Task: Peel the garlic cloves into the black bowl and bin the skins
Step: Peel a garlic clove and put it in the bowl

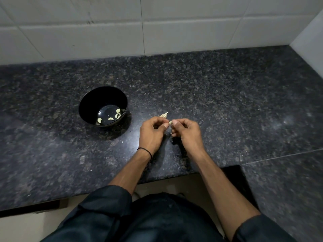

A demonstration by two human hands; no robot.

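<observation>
1. The left hand [151,131] and right hand [187,131] meet over the countertop [227,102], with the fingers of both curled in. Together they pinch one small garlic clove [170,122] between thumbs and fingertips.
2. Only a pale tip of that clove shows between the thumbs, so its long axis cannot be told.
3. Just beyond the hands an unpeeled garlic piece [164,115] lies on the stone. Its long axis runs diagonally, with the pointed end away from the person and to the right.
4. The black bowl [97,98] stands upright to the left of the hands, near but apart from them. Several peeled cloves [110,118] lie scattered on its bottom, pointing in different directions.
5. A tiled wall [157,32] closes off the back of the counter and another closes off the far right.
6. The front edge runs under the forearms and steps back at a notch on the right.
7. Bare stone spreads to the right of the hands and in front of the bowl.
8. A thin black band [145,151] circles the left wrist.
</observation>
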